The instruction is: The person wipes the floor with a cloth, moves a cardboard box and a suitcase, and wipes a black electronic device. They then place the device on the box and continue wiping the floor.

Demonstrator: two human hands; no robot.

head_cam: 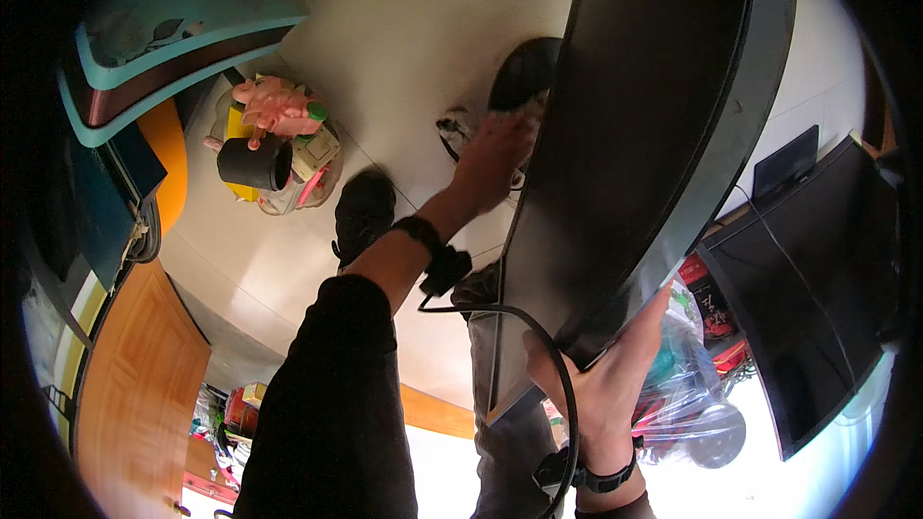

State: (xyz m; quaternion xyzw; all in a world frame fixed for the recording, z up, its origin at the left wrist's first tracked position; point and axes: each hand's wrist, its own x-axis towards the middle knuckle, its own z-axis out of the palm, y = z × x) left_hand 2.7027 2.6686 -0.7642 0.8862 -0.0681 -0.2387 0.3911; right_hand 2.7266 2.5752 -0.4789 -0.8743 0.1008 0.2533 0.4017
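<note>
A large black flat panel [620, 122], which looks like a screen with a grey side frame, stands tilted in front of me. My right hand [598, 382] grips its lower end, the thumb on the dark face and the fingers along the grey side. My left hand [497, 151] reaches up to the panel's left edge. Its fingertips are blurred there, so whether they touch the panel cannot be made out. Close beyond that hand lie a dark round object [526, 76] and a black-and-white item [454, 130], both partly hidden. A black cable [555, 353] arcs from the left wrist band past the panel.
On the pale tiled floor [404, 36], a clear container of toys [317, 180] holds a black cup [252, 162]. Teal furniture [195, 36] and a wooden door [144, 389] flank the left. At right are a filled plastic bag [678, 396] and another dark screen [807, 288].
</note>
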